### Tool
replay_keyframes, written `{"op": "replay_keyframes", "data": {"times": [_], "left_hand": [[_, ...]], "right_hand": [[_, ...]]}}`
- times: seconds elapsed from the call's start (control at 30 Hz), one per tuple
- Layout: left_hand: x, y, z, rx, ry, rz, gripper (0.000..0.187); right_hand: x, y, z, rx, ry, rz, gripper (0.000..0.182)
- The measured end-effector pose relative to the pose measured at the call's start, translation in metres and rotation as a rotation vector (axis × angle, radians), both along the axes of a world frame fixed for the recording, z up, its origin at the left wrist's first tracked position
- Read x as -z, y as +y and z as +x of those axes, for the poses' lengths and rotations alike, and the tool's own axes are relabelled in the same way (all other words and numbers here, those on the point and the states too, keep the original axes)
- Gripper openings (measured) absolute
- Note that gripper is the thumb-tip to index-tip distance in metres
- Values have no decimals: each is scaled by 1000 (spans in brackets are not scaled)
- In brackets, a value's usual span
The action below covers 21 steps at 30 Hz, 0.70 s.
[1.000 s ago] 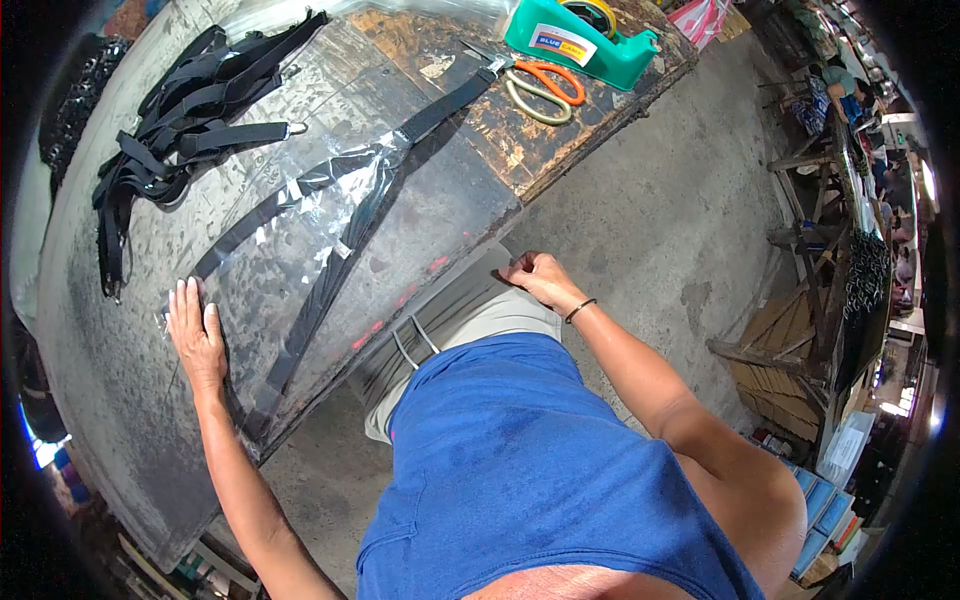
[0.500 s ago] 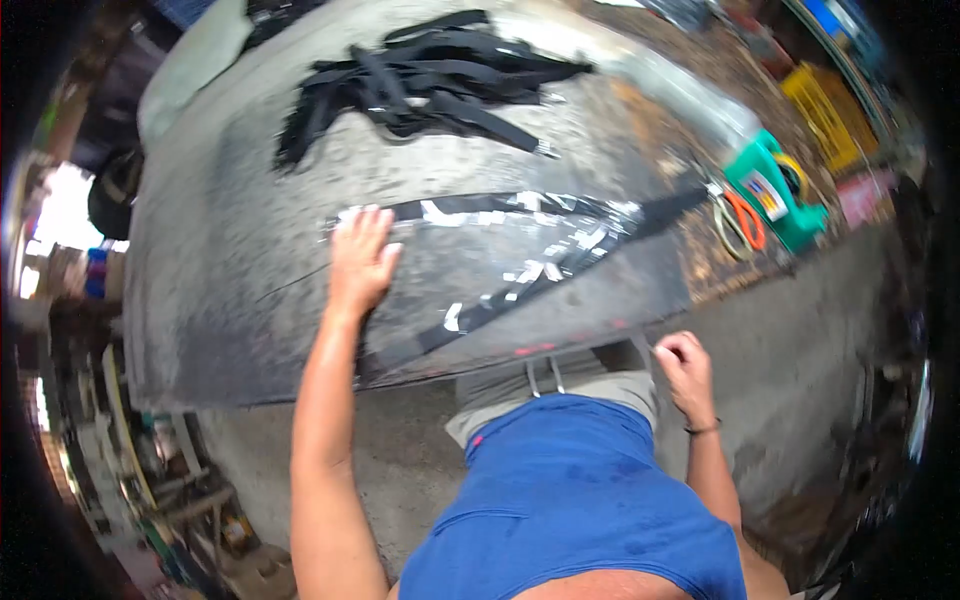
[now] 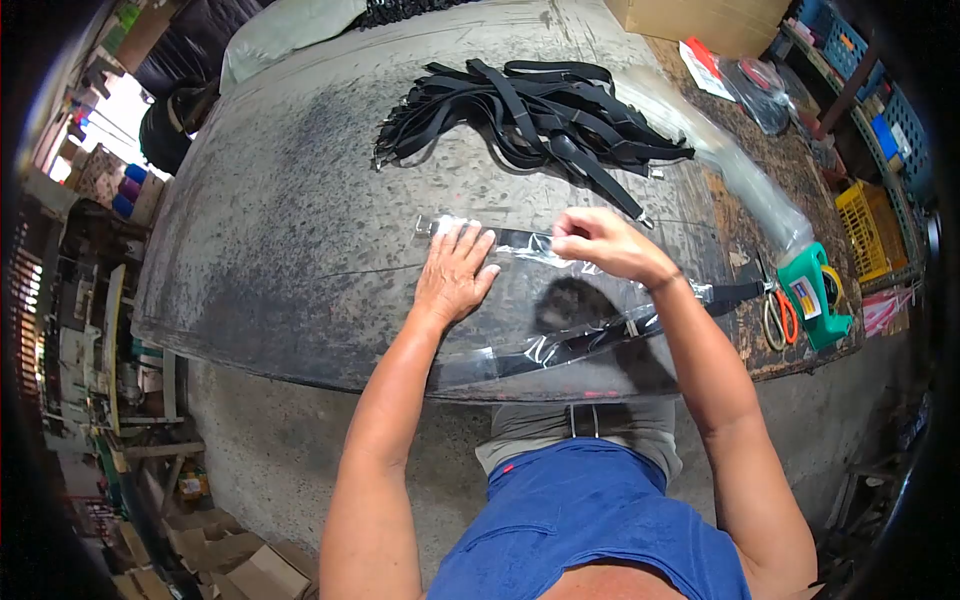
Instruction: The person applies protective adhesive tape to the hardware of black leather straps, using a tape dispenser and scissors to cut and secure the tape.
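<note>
My left hand (image 3: 455,275) lies flat, fingers stretched out, on the left end of a black strap (image 3: 515,240) in a clear plastic sleeve. Over the same strap, farther right, is my right hand (image 3: 610,247), its fingers curled together at the plastic; what they hold, if anything, is hidden. The strap forms a V: its other plastic-covered leg (image 3: 570,347) runs nearer the table's front edge, and both meet toward the right, partly behind my right forearm. A loose pile of black straps with metal clips (image 3: 520,115) sits beyond my hands.
On the worktable (image 3: 270,260), orange-handled scissors (image 3: 787,318) lie beside a green tape dispenser (image 3: 815,298) at the right. A long roll of clear plastic (image 3: 760,195) stretches behind them. A cardboard box (image 3: 700,22) and a yellow crate (image 3: 862,230) stand farther back right.
My right hand has come up from beside my waist onto the plastic-covered strap. My left hand stays flat on the strap's left end. The camera view has shifted.
</note>
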<state>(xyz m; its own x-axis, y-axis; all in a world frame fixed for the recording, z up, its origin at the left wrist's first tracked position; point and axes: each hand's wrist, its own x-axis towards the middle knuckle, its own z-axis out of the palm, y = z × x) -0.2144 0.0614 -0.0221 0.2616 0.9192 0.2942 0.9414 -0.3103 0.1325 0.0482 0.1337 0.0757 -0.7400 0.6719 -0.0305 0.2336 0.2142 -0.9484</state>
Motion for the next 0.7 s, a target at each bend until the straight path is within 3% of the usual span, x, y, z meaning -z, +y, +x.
{"op": "replay_keyframes", "data": {"times": [0.1, 0.7], "left_hand": [[-1, -1, 0, 11, -48, 16, 51], [0, -1, -2, 0, -67, -30, 52]], "right_hand": [[29, 33, -38, -57, -53, -181, 18], [65, 76, -90, -84, -419, -175, 23]]}}
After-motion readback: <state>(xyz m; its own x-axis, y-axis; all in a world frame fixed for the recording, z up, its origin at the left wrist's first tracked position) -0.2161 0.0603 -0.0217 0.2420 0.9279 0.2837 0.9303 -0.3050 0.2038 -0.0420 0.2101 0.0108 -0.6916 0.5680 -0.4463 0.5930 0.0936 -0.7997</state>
